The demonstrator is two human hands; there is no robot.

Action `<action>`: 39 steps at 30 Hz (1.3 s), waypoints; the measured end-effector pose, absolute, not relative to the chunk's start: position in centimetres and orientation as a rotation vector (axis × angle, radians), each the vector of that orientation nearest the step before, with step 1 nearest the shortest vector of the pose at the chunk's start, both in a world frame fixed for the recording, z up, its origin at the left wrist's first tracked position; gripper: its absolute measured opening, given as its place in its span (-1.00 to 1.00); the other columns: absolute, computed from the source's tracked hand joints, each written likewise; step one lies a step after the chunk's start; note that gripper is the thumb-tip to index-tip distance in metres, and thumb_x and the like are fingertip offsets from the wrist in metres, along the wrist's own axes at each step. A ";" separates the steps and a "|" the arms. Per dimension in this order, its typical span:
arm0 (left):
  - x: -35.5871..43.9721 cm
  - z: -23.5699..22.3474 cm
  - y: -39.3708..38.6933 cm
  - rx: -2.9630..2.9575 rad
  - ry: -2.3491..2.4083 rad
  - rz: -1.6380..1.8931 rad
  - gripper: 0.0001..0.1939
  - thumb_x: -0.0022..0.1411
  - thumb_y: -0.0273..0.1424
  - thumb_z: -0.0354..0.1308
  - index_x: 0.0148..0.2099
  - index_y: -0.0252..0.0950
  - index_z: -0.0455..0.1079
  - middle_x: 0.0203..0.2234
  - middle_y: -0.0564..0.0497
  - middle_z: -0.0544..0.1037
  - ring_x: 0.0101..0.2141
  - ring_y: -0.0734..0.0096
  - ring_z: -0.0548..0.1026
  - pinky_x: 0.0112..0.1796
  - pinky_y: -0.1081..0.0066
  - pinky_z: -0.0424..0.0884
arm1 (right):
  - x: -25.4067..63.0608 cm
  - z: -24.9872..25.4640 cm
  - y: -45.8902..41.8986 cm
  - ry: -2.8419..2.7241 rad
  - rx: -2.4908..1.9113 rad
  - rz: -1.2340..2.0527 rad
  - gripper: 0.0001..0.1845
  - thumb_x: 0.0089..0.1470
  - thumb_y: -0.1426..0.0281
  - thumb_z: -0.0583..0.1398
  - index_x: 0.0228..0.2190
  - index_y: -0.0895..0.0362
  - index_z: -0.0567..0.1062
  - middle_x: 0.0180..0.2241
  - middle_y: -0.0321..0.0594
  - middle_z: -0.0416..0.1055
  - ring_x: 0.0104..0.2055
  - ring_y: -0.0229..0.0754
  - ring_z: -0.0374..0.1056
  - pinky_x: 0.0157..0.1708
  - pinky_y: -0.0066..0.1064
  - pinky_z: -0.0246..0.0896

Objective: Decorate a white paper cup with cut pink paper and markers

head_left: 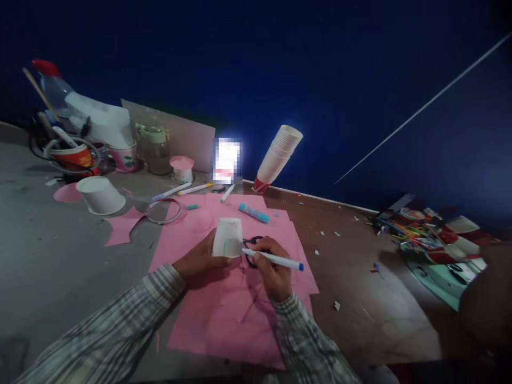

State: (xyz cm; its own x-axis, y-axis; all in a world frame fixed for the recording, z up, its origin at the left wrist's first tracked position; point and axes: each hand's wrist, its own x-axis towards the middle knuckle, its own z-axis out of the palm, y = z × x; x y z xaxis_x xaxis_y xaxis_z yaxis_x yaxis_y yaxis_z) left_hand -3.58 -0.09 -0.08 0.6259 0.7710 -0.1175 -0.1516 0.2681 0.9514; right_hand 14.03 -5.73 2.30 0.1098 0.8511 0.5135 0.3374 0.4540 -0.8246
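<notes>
My left hand (205,260) grips a white paper cup (228,229), which stands upside down over pink paper (228,325). Green lines are drawn on the side of the cup that faces me. In my right hand (274,269) is a white felt-tip pen (280,260) with a blue end; its tip points left and meets or nearly meets the cup's side. Behind the right hand lie dark-handled scissors (253,244), partly hidden. A blue glue stick (253,213) rests on the paper beyond the cup.
A tall leaning stack of paper cups (280,154) stands at the back. Left are another upturned cup (101,195), a tape ring (163,211), a glass jar (156,149) and a red cup of tools (74,157). Craft scraps (420,226) lie right, near a blurred person (488,298).
</notes>
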 end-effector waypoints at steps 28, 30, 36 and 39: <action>-3.6 -0.2 -0.1 1.199 0.629 0.705 -0.30 -0.05 -0.31 0.38 0.10 -0.28 0.16 -0.07 -0.12 0.44 -0.06 0.11 0.41 -0.07 0.18 0.33 | 13.7 2.7 -5.9 -1.569 -1.091 0.466 -0.91 0.00 0.48 0.13 -0.46 0.10 0.44 -0.52 -0.28 0.36 -0.43 -0.19 0.30 -0.39 -0.32 0.24; -3.6 -0.5 0.1 1.224 0.617 0.712 -0.29 -0.03 -0.29 0.37 0.12 -0.28 0.15 -0.05 -0.13 0.42 -0.02 0.09 0.39 -0.04 0.15 0.31 | 13.5 2.8 -6.0 -1.573 -1.053 0.454 -0.90 0.03 0.46 0.13 -0.38 0.09 0.45 -0.46 -0.25 0.38 -0.40 -0.17 0.33 -0.39 -0.32 0.26; -3.5 -0.9 0.2 1.276 0.642 0.721 -0.28 -0.04 -0.27 0.37 0.12 -0.27 0.13 -0.05 -0.13 0.42 -0.04 0.10 0.39 -0.05 0.15 0.31 | 12.6 2.4 -5.7 -1.684 -1.065 0.341 -0.87 0.05 0.49 0.13 -0.33 0.10 0.46 -0.41 -0.18 0.43 -0.35 -0.14 0.37 -0.36 -0.28 0.30; -3.5 -0.9 0.0 1.278 0.677 0.731 -0.29 -0.05 -0.28 0.37 0.11 -0.30 0.15 -0.07 -0.13 0.43 -0.07 0.11 0.39 -0.07 0.16 0.33 | 12.4 2.2 -5.6 -1.696 -1.068 0.288 -0.86 0.04 0.50 0.13 -0.32 0.10 0.46 -0.39 -0.17 0.44 -0.34 -0.14 0.38 -0.34 -0.28 0.30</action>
